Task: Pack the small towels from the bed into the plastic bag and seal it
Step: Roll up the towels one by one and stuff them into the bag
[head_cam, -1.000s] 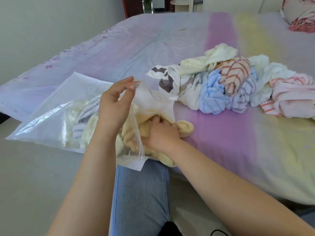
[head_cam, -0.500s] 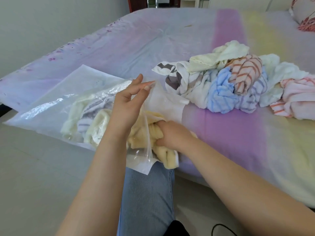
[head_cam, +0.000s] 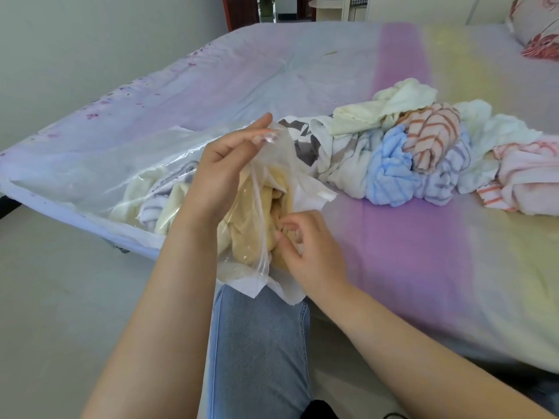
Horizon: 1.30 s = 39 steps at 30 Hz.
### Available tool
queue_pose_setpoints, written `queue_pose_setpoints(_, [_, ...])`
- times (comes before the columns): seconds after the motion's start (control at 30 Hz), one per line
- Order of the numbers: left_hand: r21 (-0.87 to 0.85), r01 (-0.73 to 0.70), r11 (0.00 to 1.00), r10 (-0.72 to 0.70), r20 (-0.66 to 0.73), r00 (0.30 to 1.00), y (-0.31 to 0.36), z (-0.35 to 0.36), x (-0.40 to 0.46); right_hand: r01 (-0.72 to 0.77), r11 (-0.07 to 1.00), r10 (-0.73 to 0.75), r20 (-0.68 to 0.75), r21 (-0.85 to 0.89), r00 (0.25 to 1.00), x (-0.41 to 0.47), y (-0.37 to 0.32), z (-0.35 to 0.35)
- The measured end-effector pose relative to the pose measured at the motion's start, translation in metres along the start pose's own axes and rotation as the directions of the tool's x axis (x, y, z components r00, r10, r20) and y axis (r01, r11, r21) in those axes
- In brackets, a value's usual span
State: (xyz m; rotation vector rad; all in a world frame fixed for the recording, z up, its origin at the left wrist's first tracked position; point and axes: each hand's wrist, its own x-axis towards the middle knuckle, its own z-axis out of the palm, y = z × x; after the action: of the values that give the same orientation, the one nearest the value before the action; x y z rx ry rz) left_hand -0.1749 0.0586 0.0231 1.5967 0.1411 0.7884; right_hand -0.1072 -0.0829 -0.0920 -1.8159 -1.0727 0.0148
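While the left hand (head_cam: 222,173) pinches the bag's (head_cam: 99,164) open rim, the right hand (head_cam: 308,246), fingers curled, pushes a yellow towel (head_cam: 257,213) inside beside pale and striped ones. Right of the bag, loose towels (head_cam: 408,155) lie heaped on the bed (head_cam: 453,252).

A bed (head_cam: 378,225) with a pastel sheet banded in lilac, pink and pale yellow carries everything. On its near left corner lies a clear plastic bag (head_cam: 99,170), partly filled with towels, its mouth overhanging the edge. Toward the right lies a heap of small towels (head_cam: 423,152), cream, blue, striped and pink. A floral pillow (head_cam: 535,28) lies at the far right corner.
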Motion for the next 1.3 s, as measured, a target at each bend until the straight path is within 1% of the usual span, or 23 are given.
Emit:
queue_pose_setpoints(0.07, [-0.020,-0.006,1.000,0.006,-0.030,1.000,-0.003,-0.001,0.002,-0.022,0.995,0.049,-0.287,0.098,0.957,-0.017,0.008,-0.009])
queue_pose_setpoints(0.1, [-0.030,0.000,1.000,-0.001,-0.042,0.999,-0.004,-0.001,0.002,-0.130,0.977,0.177,-0.302,0.172,0.937,-0.017,0.014,-0.010])
queue_pose_setpoints(0.13, [-0.042,0.007,0.999,-0.009,-0.054,0.998,-0.005,-0.001,0.003,-0.287,0.931,0.332,-0.200,0.224,0.922,-0.013,0.020,-0.013])
queue_pose_setpoints(0.17, [-0.057,0.016,0.998,-0.019,-0.067,0.998,-0.006,-0.001,0.003,-0.444,0.869,0.459,-0.020,0.217,0.888,-0.009,0.025,-0.013])
queue_pose_setpoints(0.2, [-0.079,0.023,0.997,-0.029,-0.081,0.996,-0.007,0.000,0.005,-0.536,0.816,0.508,0.175,0.217,0.843,-0.006,0.026,-0.014])
queue_pose_setpoints(0.23, [-0.100,0.028,0.995,-0.038,-0.094,0.995,-0.007,0.000,0.007,-0.581,0.766,0.490,0.335,0.276,0.805,-0.003,0.024,-0.013])
queue_pose_setpoints(0.3, [-0.118,0.027,0.993,-0.041,-0.118,0.992,-0.004,0.003,0.016,-0.576,0.723,0.370,0.490,0.381,0.789,0.001,0.018,-0.007])
queue_pose_setpoints(0.37, [-0.092,0.009,0.996,-0.019,-0.113,0.993,0.003,0.008,0.027,-0.535,0.747,0.299,0.520,0.395,0.800,0.004,0.008,0.004])
queue_pose_setpoints(0.57, [0.002,-0.054,0.999,0.054,-0.017,0.998,0.030,0.022,0.066,-0.586,0.637,0.457,0.368,0.500,0.810,0.038,-0.015,0.026])
queue_pose_setpoints(0.67, [0.044,-0.115,0.992,0.115,0.008,0.993,0.040,0.016,0.087,-0.492,0.656,0.354,0.343,0.572,0.870,0.077,-0.030,0.013])
queue_pose_setpoints(0.77, [0.173,-0.127,0.977,0.140,-0.068,0.988,0.043,0.006,0.108,-0.489,0.663,0.336,0.359,0.566,0.871,0.118,-0.026,0.004])
queue_pose_setpoints(0.83, [0.355,-0.065,0.933,0.128,-0.158,0.979,0.040,-0.002,0.118,-0.618,0.599,0.412,0.467,0.509,0.783,0.133,-0.013,0.002])
queue_pose_setpoints(0.9, [0.592,0.002,0.806,0.107,-0.148,0.983,0.032,-0.003,0.120,-0.708,0.559,0.457,0.552,0.432,0.697,0.137,0.005,-0.002])
queue_pose_setpoints(0.93, [0.693,0.015,0.721,0.086,-0.111,0.990,0.026,-0.002,0.118,-0.709,0.623,0.445,0.597,0.329,0.668,0.135,0.010,-0.010])
queue_pose_setpoints(0.97, [0.765,0.014,0.644,0.061,-0.069,0.996,0.021,-0.001,0.115,-0.650,0.740,0.419,0.638,0.171,0.646,0.131,0.015,-0.023])
queue_pose_setpoints(1.0, [0.810,0.010,0.587,0.037,-0.040,0.999,0.015,0.000,0.112,-0.527,0.849,0.423,0.659,-0.048,0.622,0.133,0.022,-0.038])
queue_pose_setpoints(1.03, [0.835,0.014,0.550,0.019,-0.029,0.999,0.010,0.001,0.108,-0.351,0.897,0.439,0.632,-0.269,0.639,0.137,0.030,-0.053])
queue_pose_setpoints(1.07, [0.847,0.027,0.531,0.008,-0.037,0.999,0.006,0.002,0.106,-0.226,0.877,0.448,0.553,-0.424,0.702,0.144,0.035,-0.068])
queue_pose_setpoints(1.13, [0.821,0.064,0.567,0.005,-0.081,0.997,0.000,0.006,0.102,-0.266,0.844,0.403,0.222,-0.466,0.888,0.166,0.040,-0.095])
queue_pose_setpoints(1.17, [0.765,0.087,0.638,-0.011,-0.104,0.994,-0.002,0.009,0.101,-0.287,0.846,0.330,0.020,-0.449,0.944,0.179,0.041,-0.105])
queue_pose_setpoints(1.2, [0.682,0.116,0.722,-0.045,-0.121,0.992,-0.003,0.014,0.099,-0.256,0.844,0.233,-0.107,-0.472,0.967,0.192,0.044,-0.112])
queue_pose_setpoints(1.23, [0.600,0.145,0.786,-0.083,-0.130,0.988,-0.004,0.018,0.098,-0.224,0.807,0.168,-0.152,-0.546,0.974,0.204,0.047,-0.117])
queue_pose_setpoints(1.3, [0.527,0.177,0.831,-0.121,-0.140,0.983,-0.001,0.025,0.095,-0.185,0.649,0.178,-0.089,-0.738,0.980,0.222,0.063,-0.124])
